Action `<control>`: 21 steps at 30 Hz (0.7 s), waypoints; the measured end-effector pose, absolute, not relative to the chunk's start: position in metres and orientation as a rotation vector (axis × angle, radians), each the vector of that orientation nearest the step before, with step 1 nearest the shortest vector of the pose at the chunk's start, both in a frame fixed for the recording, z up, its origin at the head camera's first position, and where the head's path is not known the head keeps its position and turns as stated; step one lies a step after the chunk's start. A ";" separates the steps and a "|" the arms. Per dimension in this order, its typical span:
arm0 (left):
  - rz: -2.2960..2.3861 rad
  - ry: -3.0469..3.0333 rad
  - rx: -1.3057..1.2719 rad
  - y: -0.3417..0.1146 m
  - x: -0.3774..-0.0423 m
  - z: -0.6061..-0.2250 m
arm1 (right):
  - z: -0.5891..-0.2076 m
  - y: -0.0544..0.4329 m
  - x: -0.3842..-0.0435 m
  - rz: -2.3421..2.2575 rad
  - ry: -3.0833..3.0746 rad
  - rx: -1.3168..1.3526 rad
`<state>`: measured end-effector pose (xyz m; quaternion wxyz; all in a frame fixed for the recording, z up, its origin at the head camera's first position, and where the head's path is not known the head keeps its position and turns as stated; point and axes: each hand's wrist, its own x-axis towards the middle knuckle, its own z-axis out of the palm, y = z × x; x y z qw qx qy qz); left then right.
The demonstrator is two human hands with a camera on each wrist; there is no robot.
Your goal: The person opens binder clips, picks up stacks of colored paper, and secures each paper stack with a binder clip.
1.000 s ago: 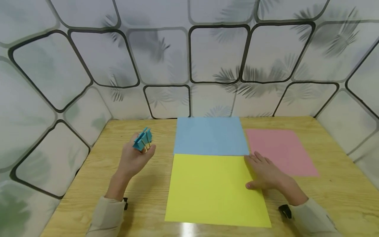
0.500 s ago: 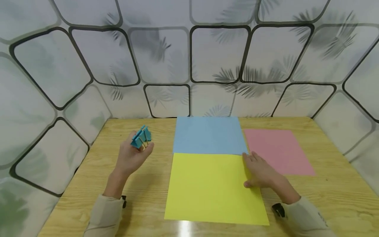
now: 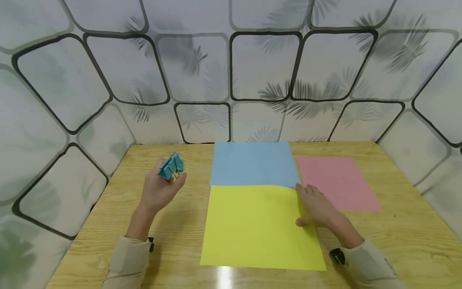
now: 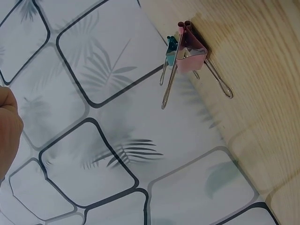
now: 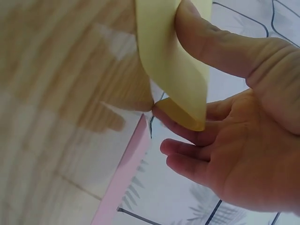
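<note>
In the head view my left hand holds a light blue binder clip above the table's left part, its handles toward the thumb. My right hand lies at the right edge of a yellow sheet, fingers fairly straight, with the fingertips near its top right corner. From the right wrist the sheet's edge curls up in the gap between thumb and fingers; the index fingertip sits at the table by the corner. A blue sheet adjoins the yellow one's far edge, and a pink sheet lies to the right.
The left wrist view shows a pink binder clip and a teal one partly behind it, near the edge of the wooden table. Patterned covering rises behind and beside the table.
The yellow sheet's far edge near my right hand now bows up slightly. The whole head view has shifted a little; the blue clip stays in my left hand.
</note>
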<state>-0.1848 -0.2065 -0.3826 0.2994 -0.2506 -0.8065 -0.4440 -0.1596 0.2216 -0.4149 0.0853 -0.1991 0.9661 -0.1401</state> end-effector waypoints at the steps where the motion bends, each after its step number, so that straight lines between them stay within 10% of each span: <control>1: -1.179 -2.146 -0.668 -0.207 -0.185 -0.383 | -0.415 0.221 -0.159 -0.437 2.886 -0.593; 21: -1.204 -2.343 -0.567 -0.208 -0.181 -0.380 | -0.425 0.228 -0.159 -1.048 2.768 -0.110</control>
